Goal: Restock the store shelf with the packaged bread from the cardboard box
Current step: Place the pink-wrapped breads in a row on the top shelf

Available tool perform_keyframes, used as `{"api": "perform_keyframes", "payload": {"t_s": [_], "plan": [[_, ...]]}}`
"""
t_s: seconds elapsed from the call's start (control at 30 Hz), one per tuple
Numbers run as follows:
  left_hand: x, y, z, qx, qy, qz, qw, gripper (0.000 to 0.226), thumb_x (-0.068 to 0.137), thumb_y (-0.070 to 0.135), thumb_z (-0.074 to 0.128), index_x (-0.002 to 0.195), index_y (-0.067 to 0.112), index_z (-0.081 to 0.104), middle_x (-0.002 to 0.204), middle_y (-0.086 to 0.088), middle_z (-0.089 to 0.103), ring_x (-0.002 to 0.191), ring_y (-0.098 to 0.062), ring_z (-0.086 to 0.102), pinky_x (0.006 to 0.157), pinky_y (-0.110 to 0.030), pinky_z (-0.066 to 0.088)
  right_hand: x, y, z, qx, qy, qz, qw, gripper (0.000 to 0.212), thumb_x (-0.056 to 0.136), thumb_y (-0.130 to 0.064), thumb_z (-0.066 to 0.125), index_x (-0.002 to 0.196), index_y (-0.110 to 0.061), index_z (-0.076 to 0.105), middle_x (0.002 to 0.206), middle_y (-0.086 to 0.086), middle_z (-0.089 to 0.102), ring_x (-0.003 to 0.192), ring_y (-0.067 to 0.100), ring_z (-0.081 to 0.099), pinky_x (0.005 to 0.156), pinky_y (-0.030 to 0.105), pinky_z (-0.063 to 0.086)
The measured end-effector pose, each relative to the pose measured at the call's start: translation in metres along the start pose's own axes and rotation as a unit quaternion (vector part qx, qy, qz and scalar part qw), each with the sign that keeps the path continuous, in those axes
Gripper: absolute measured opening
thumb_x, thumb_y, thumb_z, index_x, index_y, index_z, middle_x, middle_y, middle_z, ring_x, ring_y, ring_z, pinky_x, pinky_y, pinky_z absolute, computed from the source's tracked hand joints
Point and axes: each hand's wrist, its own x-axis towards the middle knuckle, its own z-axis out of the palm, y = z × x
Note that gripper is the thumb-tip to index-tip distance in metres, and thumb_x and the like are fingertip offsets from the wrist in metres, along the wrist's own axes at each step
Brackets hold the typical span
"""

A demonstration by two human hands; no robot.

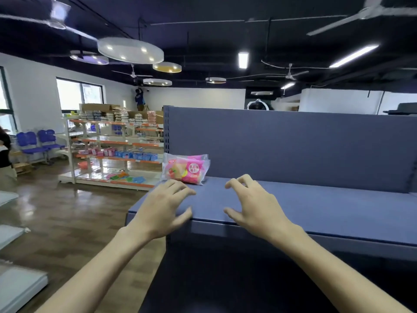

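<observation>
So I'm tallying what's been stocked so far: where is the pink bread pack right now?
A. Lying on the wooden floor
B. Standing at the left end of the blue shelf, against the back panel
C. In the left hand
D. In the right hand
B: the bread pack stands at the left end of the blue shelf against its back panel, while the left hand and right hand hold nothing.

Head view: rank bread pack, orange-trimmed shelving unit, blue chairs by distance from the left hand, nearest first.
From the left hand:
1. bread pack, just beyond the fingertips, at the left end of the blue shelf.
2. orange-trimmed shelving unit, across the aisle, ahead and to the left.
3. blue chairs, far left by the wall, beyond that unit.
</observation>
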Motion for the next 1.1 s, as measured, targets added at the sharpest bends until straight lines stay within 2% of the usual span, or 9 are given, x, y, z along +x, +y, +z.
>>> {"api": "perform_keyframes", "payload": {"t_s": [0.13,0.3,0.4,0.5,0.6,0.7,0.9,1.1], "plan": [[-0.003,0.023,-0.008,-0.005,-0.015,0.026,1.000,0.039,0.085,0.039,0.051,0.115,0.019,0.066,0.107,0.006,0.064,0.102,-0.015,0.056,0.084,-0.031,0.050,-0.020,0.009,-0.011,0.017,0.022,0.026,0.999,0.046,0.090,-0.046,0.063,0.130,-0.030,0.046,0.125,-0.010,0.041,0.105,0.013,0.049,0.070,0.032,0.047],[-0.043,0.066,0.010,-0.017,-0.051,0.087,0.995,0.036,0.087,0.035,0.055,0.118,0.020,0.064,0.109,0.006,0.062,0.104,-0.016,0.055,0.086,-0.030,0.049,-0.085,0.008,0.000,0.086,0.028,0.010,0.996,0.046,0.087,-0.051,0.065,0.127,-0.035,0.048,0.118,-0.016,0.046,0.098,0.007,0.055,0.075,0.034,0.052],[-0.082,0.086,0.040,-0.029,-0.117,0.107,0.987,0.037,0.086,0.036,0.053,0.118,0.020,0.063,0.108,0.005,0.062,0.102,-0.018,0.057,0.080,-0.034,0.052,-0.127,0.010,0.030,0.092,-0.046,0.027,0.994,0.052,0.085,-0.054,0.066,0.130,-0.039,0.044,0.117,-0.018,0.045,0.096,0.006,0.057,0.075,0.034,0.052],[-0.129,0.105,0.082,-0.039,-0.211,0.107,0.971,0.042,0.080,0.039,0.050,0.115,0.021,0.063,0.105,0.004,0.061,0.096,-0.019,0.057,0.071,-0.034,0.053,-0.173,0.015,0.074,0.083,-0.133,0.056,0.986,0.057,0.084,-0.052,0.066,0.132,-0.038,0.041,0.118,-0.014,0.045,0.102,0.011,0.058,0.076,0.038,0.054],[-0.178,0.122,0.123,-0.042,-0.296,0.080,0.951,0.039,0.074,0.040,0.052,0.106,0.020,0.061,0.104,0.001,0.060,0.090,-0.023,0.058,0.065,-0.033,0.051,-0.217,0.019,0.110,0.077,-0.207,0.092,0.971,0.059,0.085,-0.050,0.065,0.135,-0.035,0.039,0.119,-0.008,0.045,0.105,0.016,0.057,0.078,0.037,0.052],[-0.217,0.128,0.153,-0.027,-0.359,0.099,0.928,0.038,0.070,0.042,0.050,0.097,0.018,0.062,0.102,-0.004,0.060,0.083,-0.026,0.059,0.062,-0.034,0.052,-0.253,0.025,0.137,0.071,-0.262,0.120,0.955,0.059,0.086,-0.049,0.065,0.135,-0.030,0.040,0.118,-0.004,0.047,0.103,0.021,0.058,0.074,0.036,0.050],[-0.251,0.136,0.178,-0.011,-0.419,0.106,0.902,0.036,0.067,0.040,0.047,0.095,0.022,0.060,0.094,0.000,0.058,0.078,-0.022,0.058,0.056,-0.033,0.051,-0.306,0.046,0.180,0.068,-0.377,0.182,0.906,0.066,0.084,-0.044,0.070,0.139,-0.026,0.037,0.126,0.003,0.046,0.109,0.026,0.057,0.077,0.037,0.051],[-0.258,0.156,0.201,-0.020,-0.447,0.100,0.889,0.039,0.061,0.039,0.072,0.093,0.022,0.061,0.093,-0.001,0.058,0.076,-0.022,0.058,0.055,-0.031,0.052,-0.333,0.063,0.206,0.106,-0.448,0.281,0.842,0.078,0.080,-0.037,0.079,0.143,-0.020,0.035,0.131,0.009,0.043,0.120,0.030,0.051,0.099,0.039,0.048]]}}
